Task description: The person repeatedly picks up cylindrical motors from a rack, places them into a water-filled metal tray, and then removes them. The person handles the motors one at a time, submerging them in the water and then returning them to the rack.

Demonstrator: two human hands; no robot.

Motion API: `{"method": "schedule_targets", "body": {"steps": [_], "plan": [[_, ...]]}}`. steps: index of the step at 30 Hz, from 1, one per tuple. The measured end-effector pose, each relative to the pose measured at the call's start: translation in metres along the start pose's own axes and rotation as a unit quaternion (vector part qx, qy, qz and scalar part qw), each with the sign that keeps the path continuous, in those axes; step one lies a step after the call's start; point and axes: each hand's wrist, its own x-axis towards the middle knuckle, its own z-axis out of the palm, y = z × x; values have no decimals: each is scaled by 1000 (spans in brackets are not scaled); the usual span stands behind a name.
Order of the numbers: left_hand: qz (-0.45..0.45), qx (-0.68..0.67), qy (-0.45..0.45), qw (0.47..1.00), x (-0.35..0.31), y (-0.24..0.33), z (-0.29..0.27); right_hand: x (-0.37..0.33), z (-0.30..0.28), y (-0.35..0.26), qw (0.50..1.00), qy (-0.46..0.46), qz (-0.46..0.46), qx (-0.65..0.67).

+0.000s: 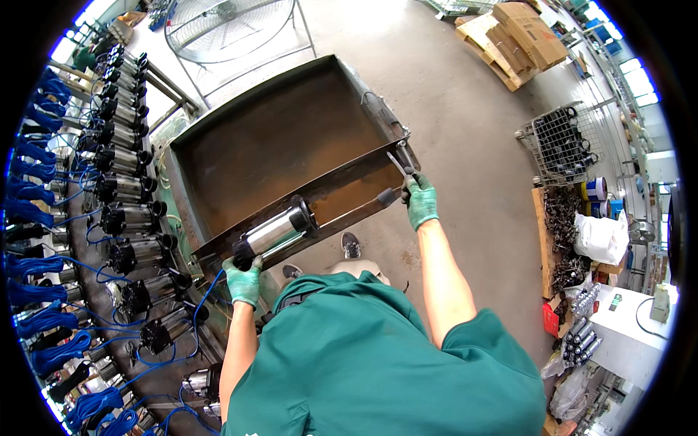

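A silver cylindrical submersible pump (275,235) with black ends lies tilted along the near ledge of a large metal tank (287,208). My left hand (243,282), in a green glove with dark fingers, is closed on the pump's black lower left end; a blue cable (209,296) runs close by it. Over the tank's near right corner, my gloved right hand (421,201) is closed around a slim grey metal tool (396,164) that points up and left. The tool's exact kind is hard to make out. Beside that hand, a dark, rounded handle-like piece (386,197) sits at the ledge.
Rows of similar pumps (125,183) with coiled blue cables (43,317) fill a bench on the left. A large fan (227,29) stands beyond the tank. On the right are cardboard (529,36), a wire basket (566,142) of black parts and a white table (625,334).
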Motion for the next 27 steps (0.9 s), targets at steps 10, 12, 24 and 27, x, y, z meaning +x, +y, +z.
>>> {"method": "schedule_targets", "body": {"steps": [10,12,24,27], "plan": [[0,-7,-20,1000,-4,8,-5,-61,83,-21,890,-321,11,-324],[10,-12,-17,1000,-1,3,-4,-62,97,-17,875,-342,-1,-343],[19,24,-8,999,2,21,-9,-49,121,4,846,-376,20,-377],[23,27,-11,999,2,22,-10,-47,124,15,850,-339,4,-403]]}}
